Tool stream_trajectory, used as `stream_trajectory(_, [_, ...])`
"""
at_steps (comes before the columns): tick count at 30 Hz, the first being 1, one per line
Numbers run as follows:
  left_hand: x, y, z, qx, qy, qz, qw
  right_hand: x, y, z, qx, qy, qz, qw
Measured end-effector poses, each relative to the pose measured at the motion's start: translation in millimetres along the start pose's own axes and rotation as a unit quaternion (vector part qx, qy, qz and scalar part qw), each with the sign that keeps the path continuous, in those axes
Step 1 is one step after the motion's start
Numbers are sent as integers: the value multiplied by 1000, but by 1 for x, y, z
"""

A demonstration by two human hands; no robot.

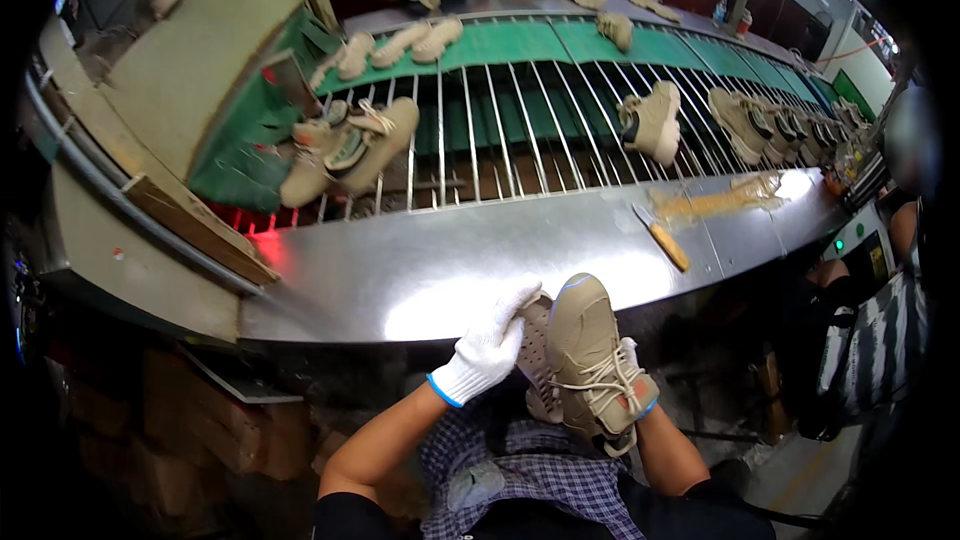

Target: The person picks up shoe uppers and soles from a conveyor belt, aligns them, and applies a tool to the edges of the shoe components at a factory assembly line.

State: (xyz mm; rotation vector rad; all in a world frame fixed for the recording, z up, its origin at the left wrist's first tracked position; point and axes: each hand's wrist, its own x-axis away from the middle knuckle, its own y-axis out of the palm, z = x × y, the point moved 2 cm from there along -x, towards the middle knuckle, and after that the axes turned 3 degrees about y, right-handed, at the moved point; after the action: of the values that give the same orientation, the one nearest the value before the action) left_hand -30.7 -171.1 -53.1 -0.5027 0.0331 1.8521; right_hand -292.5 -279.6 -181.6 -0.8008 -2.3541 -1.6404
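Note:
In front of my lap I hold a beige lace-up sneaker upper (583, 335) upright, its toe pointing away from me. My right hand (630, 352), in a white glove, grips it from the right side and is mostly hidden behind it. Close against the upper's left side stands a tan shoe sole (535, 340) with small holes across its face. My left hand (482, 352), in a white glove with a blue cuff, has its fingers closed round the sole's upper part. A checked apron (530, 485) covers my lap below.
A shiny metal ledge (440, 270) runs ahead, bearing a wooden-handled knife (665, 245) and a brown glue-like smear (715, 202). Beyond it, metal rods (500, 140) hold several beige shoes (375, 140). Soles (405, 43) lie on a green belt (510, 43). Two people work across it.

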Motion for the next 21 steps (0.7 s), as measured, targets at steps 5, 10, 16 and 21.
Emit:
stream_trajectory(5, [25, 20, -11, 160, -152, -37, 975, 44, -22, 47, -52, 35, 53, 997])
stream_trajectory(10, [7, 20, 1, 153, -97, -67, 981, 48, -12, 51, -68, 86, 45, 993])
stream_trajectory(16, [-2, 26, 10, 123, -96, -98, 983, 42, -2, 36, 49, 61, -11, 997])
stream_trajectory(21, [-1, 25, 12, 99, -74, -96, 988, 43, 11, 31, 130, 27, -20, 991])
